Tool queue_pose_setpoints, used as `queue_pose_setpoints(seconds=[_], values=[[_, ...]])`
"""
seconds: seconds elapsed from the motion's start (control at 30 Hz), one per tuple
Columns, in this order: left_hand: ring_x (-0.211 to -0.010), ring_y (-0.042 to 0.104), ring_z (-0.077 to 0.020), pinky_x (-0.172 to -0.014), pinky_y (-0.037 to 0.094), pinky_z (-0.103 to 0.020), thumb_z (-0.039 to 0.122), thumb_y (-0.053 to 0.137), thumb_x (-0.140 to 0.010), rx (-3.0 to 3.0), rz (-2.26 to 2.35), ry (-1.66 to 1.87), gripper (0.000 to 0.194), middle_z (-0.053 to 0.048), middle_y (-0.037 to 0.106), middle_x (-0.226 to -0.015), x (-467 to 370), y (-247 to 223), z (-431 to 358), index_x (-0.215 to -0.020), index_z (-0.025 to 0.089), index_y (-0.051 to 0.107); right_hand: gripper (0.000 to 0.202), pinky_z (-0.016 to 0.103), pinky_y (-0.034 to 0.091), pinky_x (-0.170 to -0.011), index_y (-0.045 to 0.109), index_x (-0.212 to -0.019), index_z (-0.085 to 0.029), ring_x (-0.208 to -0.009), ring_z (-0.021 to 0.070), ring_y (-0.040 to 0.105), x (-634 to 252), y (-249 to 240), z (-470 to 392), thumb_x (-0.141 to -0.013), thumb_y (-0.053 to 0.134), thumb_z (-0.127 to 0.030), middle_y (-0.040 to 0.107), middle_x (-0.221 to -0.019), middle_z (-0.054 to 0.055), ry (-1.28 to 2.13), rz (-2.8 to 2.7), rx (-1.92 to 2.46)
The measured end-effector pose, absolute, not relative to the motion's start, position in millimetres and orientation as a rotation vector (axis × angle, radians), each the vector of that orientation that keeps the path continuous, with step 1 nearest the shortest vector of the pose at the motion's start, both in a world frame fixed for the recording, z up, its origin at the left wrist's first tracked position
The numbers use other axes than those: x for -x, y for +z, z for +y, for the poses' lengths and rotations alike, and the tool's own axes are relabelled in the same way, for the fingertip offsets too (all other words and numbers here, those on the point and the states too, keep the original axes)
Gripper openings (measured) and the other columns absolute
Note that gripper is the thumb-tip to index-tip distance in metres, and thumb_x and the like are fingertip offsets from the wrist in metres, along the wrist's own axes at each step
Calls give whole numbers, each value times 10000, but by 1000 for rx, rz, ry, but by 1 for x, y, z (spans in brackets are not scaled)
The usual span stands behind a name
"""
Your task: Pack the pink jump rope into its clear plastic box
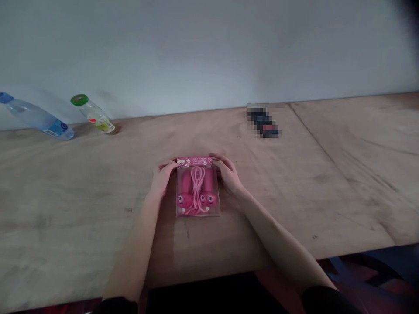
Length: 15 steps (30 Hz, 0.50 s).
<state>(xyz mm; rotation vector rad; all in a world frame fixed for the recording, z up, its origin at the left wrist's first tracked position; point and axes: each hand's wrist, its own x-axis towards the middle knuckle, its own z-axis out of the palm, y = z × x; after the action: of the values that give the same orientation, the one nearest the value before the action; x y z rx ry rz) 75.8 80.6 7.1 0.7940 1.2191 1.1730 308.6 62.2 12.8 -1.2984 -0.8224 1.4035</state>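
A pink jump rope (197,185) shows through the clear front of its boxed package (196,162), which has a pink printed strip along the top. Its two handles have round ends with cartoon eyes, and the cord is bundled between them. My left hand (163,176) grips the package's upper left edge, thumb and fingers at the corner. On the opposite side, my right hand (228,173) holds the upper right edge. The fingertips behind the package are partly hidden. Whether the package rests on the table or is slightly lifted, I cannot tell.
On the wooden table (131,244), a clear plastic bottle (39,115) with a blue cap and a glass bottle (96,115) with a green lid are at the back left. A blurred-out dark object (263,122) lies at the back right. Behind them rises a pale wall (196,56).
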Motion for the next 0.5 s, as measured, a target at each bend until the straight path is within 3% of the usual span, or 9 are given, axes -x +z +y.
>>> queue_pose_setpoints(seconds=[0.1,0.2,0.33,0.5], values=[[-1056,767,-275,-963,601,-407,358,846,-707,-886,1215,1218,167,-61,830,-1084,-73,6,81,-669,222,758,406,348,608,-742,800,-1125,-288,-876,241,755,-309,15,61,-834,771,-570,810,-969,24,1415,-816,1291],[-1213,727,-310,-1080,556,-458,354,866,-710,-997,1273,1244,198,-69,798,-1265,-71,6,82,-628,225,740,433,355,606,-815,798,-1190,-304,-966,245,753,-308,16,61,-851,775,-573,817,-1038,24,1381,-873,1282],[-1199,719,-316,-1112,527,-473,369,861,-721,-1001,1332,1243,218,-53,810,-1196,-72,3,83,-601,236,736,298,385,569,-992,833,-1048,-286,-1153,266,723,-308,12,63,-845,756,-491,822,-1147,27,1265,-1015,1278],[-1075,733,-283,-986,572,-408,344,845,-732,-965,1378,1274,126,-42,818,-1035,-75,-4,82,-685,249,778,232,395,566,-965,834,-934,-281,-1094,270,731,-308,6,67,-820,699,-430,820,-1061,23,1274,-1004,1297]])
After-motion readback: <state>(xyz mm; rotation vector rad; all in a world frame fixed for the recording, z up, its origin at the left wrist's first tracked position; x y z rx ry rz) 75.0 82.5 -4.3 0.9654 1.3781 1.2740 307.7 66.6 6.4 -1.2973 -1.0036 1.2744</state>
